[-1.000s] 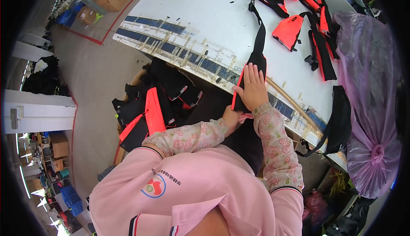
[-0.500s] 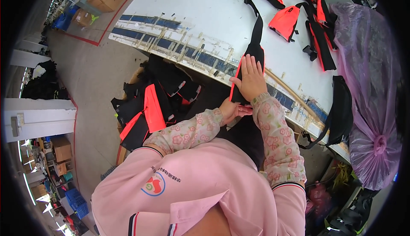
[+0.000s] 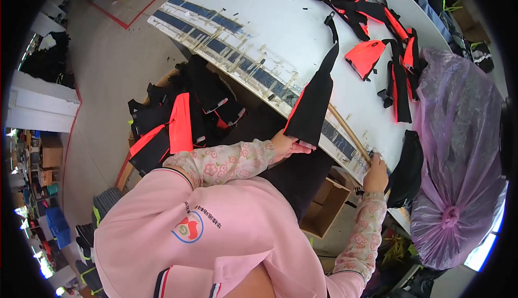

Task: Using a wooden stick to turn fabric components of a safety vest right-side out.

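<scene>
Head view, looking down over a pink sweatshirt with floral sleeves: the left hand (image 3: pixel 288 144) is closed on the lower edge of a long black fabric panel with an orange-red trim (image 3: pixel 313 106), which hangs over the near edge of a white table (image 3: pixel 280 12) and runs up into a narrow black strap lying on the tabletop. The right hand (image 3: pixel 376 175), well apart from the left, grips the near end of a thin wooden stick (image 3: pixel 348 133) that lies slanted along the table edge, just beside the panel. A strip of blue tape with pale markings (image 3: pixel 232 47) runs along that edge under both. Further across the table lies a tangle of orange-red and black vest pieces with black webbing straps (image 3: pixel 377 39). A large translucent purple plastic bag, knotted at the bottom (image 3: pixel 458 152), stands against the right end of the table, with a dark black pouch (image 3: pixel 407 168) just beside the right hand. Below the table, a heap of black and orange-red fabric pieces (image 3: pixel 178 117) rests on the grey floor, and an open brown cardboard box (image 3: pixel 324 206) sits under the table edge.
</scene>
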### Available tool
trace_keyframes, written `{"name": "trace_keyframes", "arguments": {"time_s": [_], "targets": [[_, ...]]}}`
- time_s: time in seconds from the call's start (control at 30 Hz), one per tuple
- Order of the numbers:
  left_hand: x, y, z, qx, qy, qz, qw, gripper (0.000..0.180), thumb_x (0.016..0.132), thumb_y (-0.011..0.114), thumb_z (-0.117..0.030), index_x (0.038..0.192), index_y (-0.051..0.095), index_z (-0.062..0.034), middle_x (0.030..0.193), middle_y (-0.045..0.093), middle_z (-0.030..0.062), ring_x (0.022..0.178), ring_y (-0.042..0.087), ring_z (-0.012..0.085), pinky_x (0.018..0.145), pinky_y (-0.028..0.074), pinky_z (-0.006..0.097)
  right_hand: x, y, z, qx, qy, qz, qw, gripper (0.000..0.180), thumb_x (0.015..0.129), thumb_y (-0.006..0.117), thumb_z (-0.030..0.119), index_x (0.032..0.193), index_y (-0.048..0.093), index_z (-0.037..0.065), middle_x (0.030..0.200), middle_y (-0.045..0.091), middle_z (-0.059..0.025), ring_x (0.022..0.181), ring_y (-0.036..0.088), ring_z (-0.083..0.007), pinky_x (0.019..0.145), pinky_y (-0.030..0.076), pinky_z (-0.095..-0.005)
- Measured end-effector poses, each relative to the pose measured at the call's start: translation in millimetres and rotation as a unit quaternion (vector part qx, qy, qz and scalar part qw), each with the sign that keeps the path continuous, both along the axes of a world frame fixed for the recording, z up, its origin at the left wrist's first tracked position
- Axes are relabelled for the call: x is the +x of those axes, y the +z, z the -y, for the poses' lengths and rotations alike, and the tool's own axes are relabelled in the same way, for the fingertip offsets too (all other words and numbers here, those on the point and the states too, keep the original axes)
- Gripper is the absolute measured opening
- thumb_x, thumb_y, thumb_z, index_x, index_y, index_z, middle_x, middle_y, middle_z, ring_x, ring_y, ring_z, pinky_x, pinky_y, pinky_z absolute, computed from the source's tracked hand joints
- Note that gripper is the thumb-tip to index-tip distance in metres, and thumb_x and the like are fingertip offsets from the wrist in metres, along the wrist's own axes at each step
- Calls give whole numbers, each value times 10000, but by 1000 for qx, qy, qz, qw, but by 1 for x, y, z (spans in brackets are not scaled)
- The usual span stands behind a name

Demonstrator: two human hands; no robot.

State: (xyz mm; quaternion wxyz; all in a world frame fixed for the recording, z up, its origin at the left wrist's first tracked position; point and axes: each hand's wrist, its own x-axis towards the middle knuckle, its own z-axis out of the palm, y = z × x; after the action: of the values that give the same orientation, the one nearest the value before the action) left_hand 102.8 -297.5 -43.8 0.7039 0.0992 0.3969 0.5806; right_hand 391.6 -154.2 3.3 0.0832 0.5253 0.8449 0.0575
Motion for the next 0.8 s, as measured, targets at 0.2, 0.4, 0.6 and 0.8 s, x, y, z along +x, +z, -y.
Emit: {"name": "trace_keyframes", "arguments": {"time_s": [0.2,0.4,0.6,0.8], "targets": [[4,4,2,18,24,7,1000,272,957,398,-173,1138,544,-31,1009,644,172,874,653,245,808,531,349,-3,4,15,53,72,28,996,253,792,540,73,1043,514,73,928,530,-82,892,584,-285,719,492,-393],[4,4,2,25,15,8,1000,266,953,401,-165,1108,556,-13,1003,645,167,898,646,239,809,535,353,36,30,42,39,93,-136,986,201,860,506,81,1054,542,44,911,561,-89,770,579,-238,582,440,-337],[1,16,4,26,-7,-12,1000,257,949,404,-157,1077,574,-12,991,648,156,890,645,231,780,533,346,70,83,116,-436,-49,-346,829,208,957,452,162,949,606,23,570,448,29,516,416,-41,475,328,-217],[2,-3,5,37,10,-21,999,244,949,397,-141,1069,577,-29,978,650,149,863,642,209,732,530,336,78,59,151,-543,-200,-386,719,236,977,429,204,912,590,44,572,443,41,480,373,-30,434,292,-200]]}}
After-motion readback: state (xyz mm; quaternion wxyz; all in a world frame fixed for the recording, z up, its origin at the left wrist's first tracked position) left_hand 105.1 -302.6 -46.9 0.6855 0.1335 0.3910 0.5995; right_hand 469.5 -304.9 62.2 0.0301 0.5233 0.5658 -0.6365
